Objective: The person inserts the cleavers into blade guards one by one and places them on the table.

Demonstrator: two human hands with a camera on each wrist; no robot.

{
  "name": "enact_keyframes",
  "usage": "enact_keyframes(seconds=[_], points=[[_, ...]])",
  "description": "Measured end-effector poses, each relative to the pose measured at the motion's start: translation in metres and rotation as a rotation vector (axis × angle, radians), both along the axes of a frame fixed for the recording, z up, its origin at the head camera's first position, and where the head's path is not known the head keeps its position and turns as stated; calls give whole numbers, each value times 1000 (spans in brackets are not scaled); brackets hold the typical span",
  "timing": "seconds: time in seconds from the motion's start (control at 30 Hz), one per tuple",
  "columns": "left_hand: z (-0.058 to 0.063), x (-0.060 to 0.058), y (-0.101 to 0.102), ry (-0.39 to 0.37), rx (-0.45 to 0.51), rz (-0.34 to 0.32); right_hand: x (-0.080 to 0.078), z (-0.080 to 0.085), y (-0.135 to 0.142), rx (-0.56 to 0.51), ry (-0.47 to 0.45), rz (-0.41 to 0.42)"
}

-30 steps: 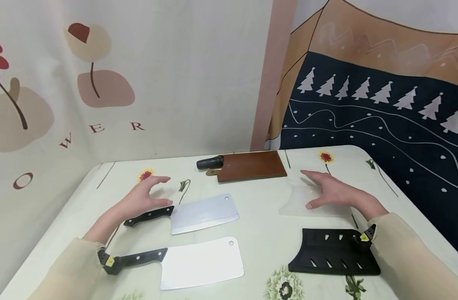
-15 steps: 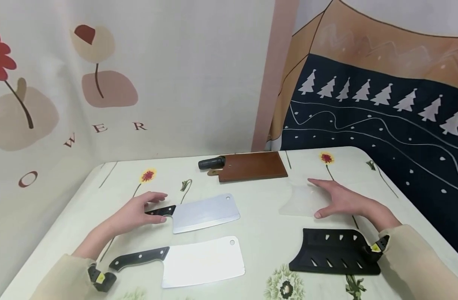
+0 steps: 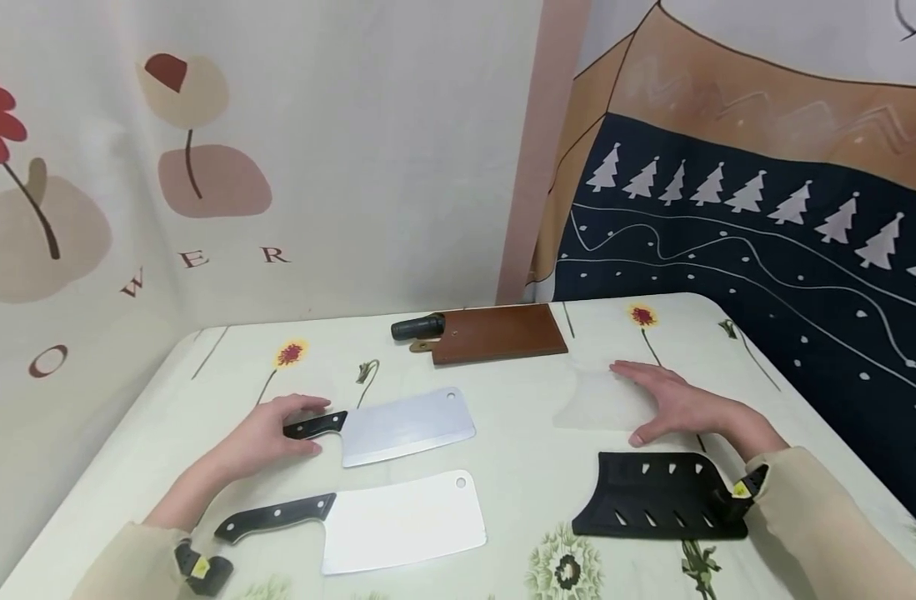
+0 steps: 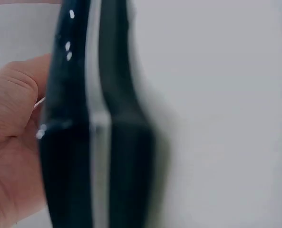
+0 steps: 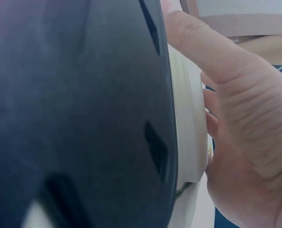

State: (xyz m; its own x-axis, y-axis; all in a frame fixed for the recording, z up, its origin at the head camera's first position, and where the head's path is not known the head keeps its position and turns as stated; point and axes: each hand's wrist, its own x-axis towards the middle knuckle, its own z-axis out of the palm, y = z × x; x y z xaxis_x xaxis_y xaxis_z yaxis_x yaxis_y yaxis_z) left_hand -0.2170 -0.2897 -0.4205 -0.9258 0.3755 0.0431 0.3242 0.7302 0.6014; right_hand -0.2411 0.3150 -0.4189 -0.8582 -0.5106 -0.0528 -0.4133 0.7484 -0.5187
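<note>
Around the black handle of the farther cleaver (image 3: 408, 427), my left hand (image 3: 266, 437) has its thumb on the near side and its fingers on the far side. The handle shows between them; firm contact cannot be made out. My right hand (image 3: 678, 404) spans the right end of a translucent blade guard (image 3: 596, 402), thumb and fingers spread on its two sides. Nearer lies a second cleaver (image 3: 405, 521), its dark handle (image 4: 98, 142) filling the left wrist view. A black slotted blade guard (image 3: 653, 500) lies below my right hand and blocks much of the right wrist view.
At the table's back edge lies a brown sheath (image 3: 503, 333) with a black handle (image 3: 416, 327) sticking out of its left end. The flower-patterned tablecloth (image 3: 518, 467) spreads between the cleavers and guards. Printed curtains (image 3: 382, 167) hang behind.
My left hand has come down and closer to the farther cleaver's handle. My right hand has lowered and shifted slightly right over the translucent guard. The cleavers have not moved.
</note>
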Motion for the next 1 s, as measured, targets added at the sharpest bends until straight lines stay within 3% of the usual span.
enact_keyframes(seconds=[0.17, 0.57, 1.0], points=[[-1, 1, -4, -21, 29, 14, 1, 0, 0, -13, 0, -1], [-3, 5, -7, 21, 25, 53, 1, -1, 0, -26, -49, -18], [-3, 4, -10, 90, 26, 8, 2, -1, 7, -73, -113, -8]])
